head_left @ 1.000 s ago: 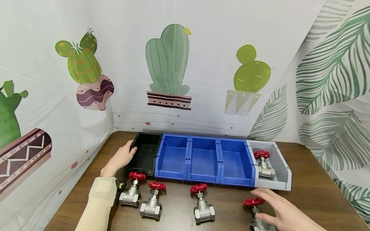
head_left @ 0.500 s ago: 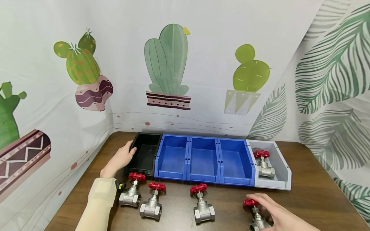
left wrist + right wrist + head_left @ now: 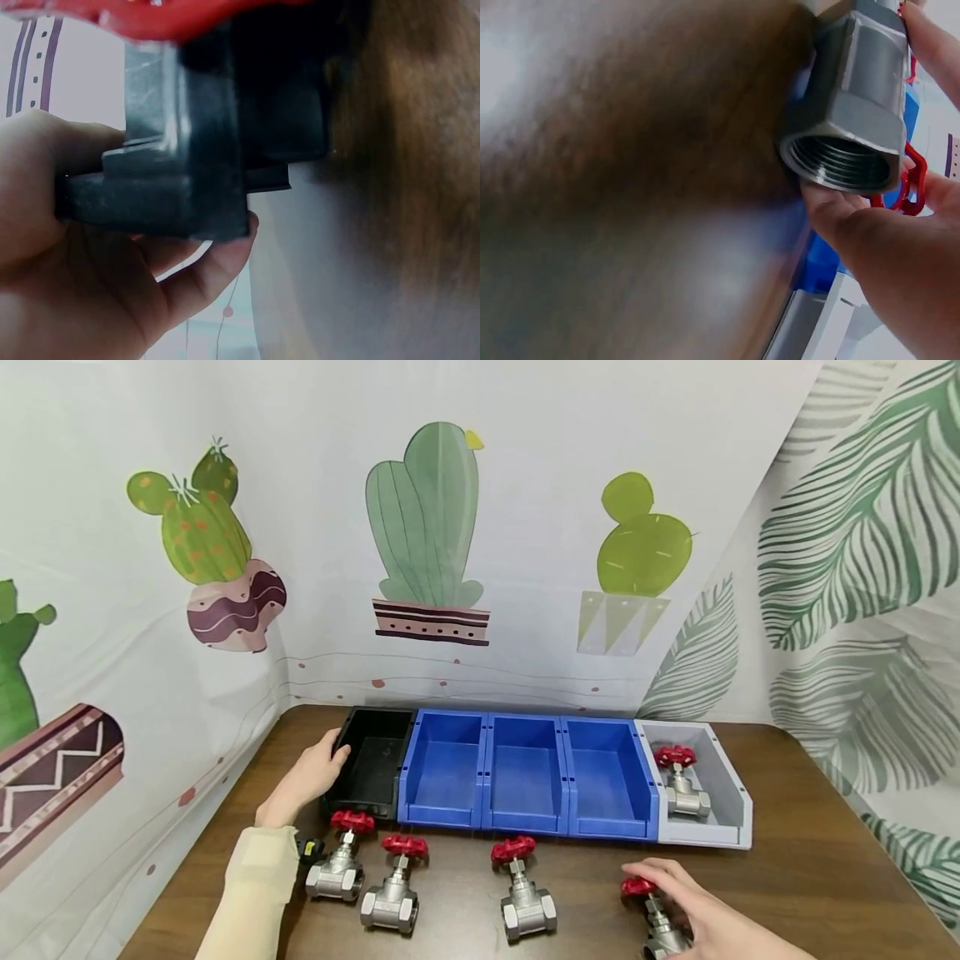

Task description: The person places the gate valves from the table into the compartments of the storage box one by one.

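Observation:
My left hand (image 3: 309, 778) grips the left wall of the black bin (image 3: 372, 774) at the left end of the row. In the left wrist view its thumb and fingers lie on both sides of the bin's wall (image 3: 180, 191). At the front right, my right hand (image 3: 708, 906) holds a steel gate valve (image 3: 658, 928) with a red handwheel. The right wrist view shows the valve's threaded open end (image 3: 847, 161) facing the camera, with thumb and fingers around the body. The valve's lower end is cut off in the head view.
Three blue bins (image 3: 522, 777) join the black bin to a grey bin (image 3: 723, 833), which holds another valve (image 3: 682, 793). Before the row stand more red-wheeled valves: one far left (image 3: 336, 875), another beside it (image 3: 391, 902), a third mid-table (image 3: 527, 906). A cactus-print cloth (image 3: 525, 527) hangs behind.
My right hand has come in from the right and closed around the rightmost valve, which has tilted or shifted slightly. The left hand keeps its hold on the black bin.

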Demonstrator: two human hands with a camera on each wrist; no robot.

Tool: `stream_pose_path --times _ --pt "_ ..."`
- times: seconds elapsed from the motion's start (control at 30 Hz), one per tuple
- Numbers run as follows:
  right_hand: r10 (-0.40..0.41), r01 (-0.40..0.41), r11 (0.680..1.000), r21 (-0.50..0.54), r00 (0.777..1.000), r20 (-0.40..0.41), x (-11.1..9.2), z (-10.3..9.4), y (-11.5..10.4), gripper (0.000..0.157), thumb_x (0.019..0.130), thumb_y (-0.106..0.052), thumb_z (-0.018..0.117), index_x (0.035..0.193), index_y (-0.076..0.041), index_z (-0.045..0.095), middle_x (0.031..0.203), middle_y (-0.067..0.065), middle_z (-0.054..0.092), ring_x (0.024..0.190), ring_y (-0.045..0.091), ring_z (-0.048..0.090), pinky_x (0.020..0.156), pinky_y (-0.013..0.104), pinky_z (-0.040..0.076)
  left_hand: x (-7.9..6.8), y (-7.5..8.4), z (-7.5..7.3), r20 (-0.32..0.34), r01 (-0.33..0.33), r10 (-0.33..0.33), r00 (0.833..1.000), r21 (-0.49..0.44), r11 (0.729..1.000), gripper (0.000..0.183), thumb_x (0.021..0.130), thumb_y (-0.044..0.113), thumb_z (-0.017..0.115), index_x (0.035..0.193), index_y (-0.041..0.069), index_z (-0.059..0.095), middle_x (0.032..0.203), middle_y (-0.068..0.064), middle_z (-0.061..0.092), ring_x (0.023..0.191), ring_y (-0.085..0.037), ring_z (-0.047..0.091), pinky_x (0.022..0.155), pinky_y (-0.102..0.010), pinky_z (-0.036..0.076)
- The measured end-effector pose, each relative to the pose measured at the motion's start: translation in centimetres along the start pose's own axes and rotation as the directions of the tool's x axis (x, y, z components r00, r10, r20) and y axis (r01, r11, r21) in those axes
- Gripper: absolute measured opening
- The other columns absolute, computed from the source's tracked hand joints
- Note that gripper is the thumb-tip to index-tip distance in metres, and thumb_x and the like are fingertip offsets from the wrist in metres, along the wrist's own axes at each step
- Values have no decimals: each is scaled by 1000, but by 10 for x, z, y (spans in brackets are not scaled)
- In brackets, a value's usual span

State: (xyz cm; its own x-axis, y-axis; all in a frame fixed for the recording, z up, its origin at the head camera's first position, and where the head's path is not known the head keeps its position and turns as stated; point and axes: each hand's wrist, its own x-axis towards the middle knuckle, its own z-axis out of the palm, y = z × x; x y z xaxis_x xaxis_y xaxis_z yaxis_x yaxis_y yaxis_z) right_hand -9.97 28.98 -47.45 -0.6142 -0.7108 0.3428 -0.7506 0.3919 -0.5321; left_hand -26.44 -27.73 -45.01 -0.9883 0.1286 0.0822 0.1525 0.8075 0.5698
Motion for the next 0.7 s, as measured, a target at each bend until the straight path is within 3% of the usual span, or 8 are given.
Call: stream_pose_path --times 0.17,0.3,0.37,0.6,0.7 --pt "9 -11 998 66 999 39 -3 1 1 104 73 -41 86 148 3 29 144 8 32 131 0 25 93 25 42 1 1 0 6 -6 6 1000 5 1000 48 105 18 42 143 -9 32 130 -36 50 119 -48 50 95 -58 40" --pt "5 -10 998 68 998 64 -6 3 2 99 79 -40 82 149 3 27 145 5 27 131 -3 19 91 25 42 1 3 0 14 -2 1 1000 20 1000 50 105 18 41 144 -11 29 133 -38 47 122 -50 47 98 -59 38" --pt "-30 28 999 34 998 60 -5 4 4 96 81 -41 80 148 5 29 144 6 27 131 -1 20 90 25 42 0 3 0 22 2 -3 1000 22 1000 50 105 18 41 144 -11 29 133 -38 46 122 -51 47 97 -59 38" --pt "-50 52 996 -70 998 31 1 3 1 94 73 -46 84 140 2 38 133 3 36 120 7 36 93 18 39 -1 2 -2 19 17 -17 1000 2 1000 47 105 17 41 143 -8 32 126 -35 53 111 -45 56 89 -56 44" --pt "-86 84 990 -110 996 -8 1 6 2 90 71 -47 86 134 -1 42 127 2 40 114 11 40 94 15 34 -2 2 -2 27 12 -12 1000 11 1000 47 105 17 41 143 -9 31 129 -36 51 116 -47 53 92 -58 42"
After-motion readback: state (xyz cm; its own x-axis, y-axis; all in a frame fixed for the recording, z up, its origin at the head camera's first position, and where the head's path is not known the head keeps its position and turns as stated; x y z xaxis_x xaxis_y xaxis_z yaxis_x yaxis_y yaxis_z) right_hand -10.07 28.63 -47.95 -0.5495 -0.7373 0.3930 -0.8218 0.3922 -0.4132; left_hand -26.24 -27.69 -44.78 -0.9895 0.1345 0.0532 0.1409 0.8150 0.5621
